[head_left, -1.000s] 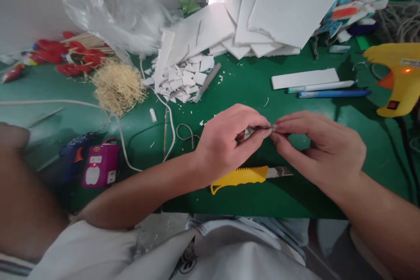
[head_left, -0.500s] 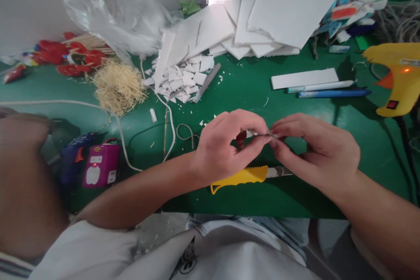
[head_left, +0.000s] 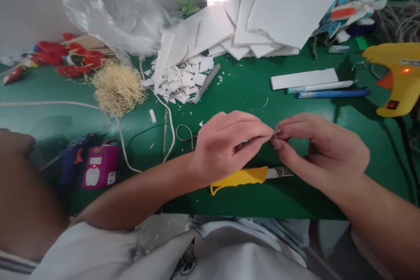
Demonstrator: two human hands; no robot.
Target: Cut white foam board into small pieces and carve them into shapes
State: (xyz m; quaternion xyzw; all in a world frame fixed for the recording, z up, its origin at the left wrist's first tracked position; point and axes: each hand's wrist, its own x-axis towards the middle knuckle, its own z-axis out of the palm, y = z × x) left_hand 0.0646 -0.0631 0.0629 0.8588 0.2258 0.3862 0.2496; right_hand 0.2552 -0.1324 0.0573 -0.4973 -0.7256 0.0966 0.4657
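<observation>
My left hand (head_left: 231, 145) and my right hand (head_left: 330, 153) meet above the green table, each in a pinch. Between their fingertips is a small greyish piece (head_left: 276, 132), mostly covered by the fingers; its kind is too small to tell. Below the hands lies a yellow utility knife (head_left: 241, 180) with its blade out, pointing right. A thin curled grey cord (head_left: 185, 126) lies left of my left hand.
White foam sheets (head_left: 278, 13) and cut foam bits (head_left: 183, 78) lie behind. Pens (head_left: 333, 93) and a foam strip (head_left: 303, 78) sit before a yellow glue gun (head_left: 402, 74). At left are straw shreds (head_left: 118, 89), a purple power adapter (head_left: 101, 166) and another person's arm (head_left: 26, 197).
My left fingers have closed together more, and the pinched piece has shifted slightly right. My right hand has moved a little right. The other person's hand at left has drawn back leftward.
</observation>
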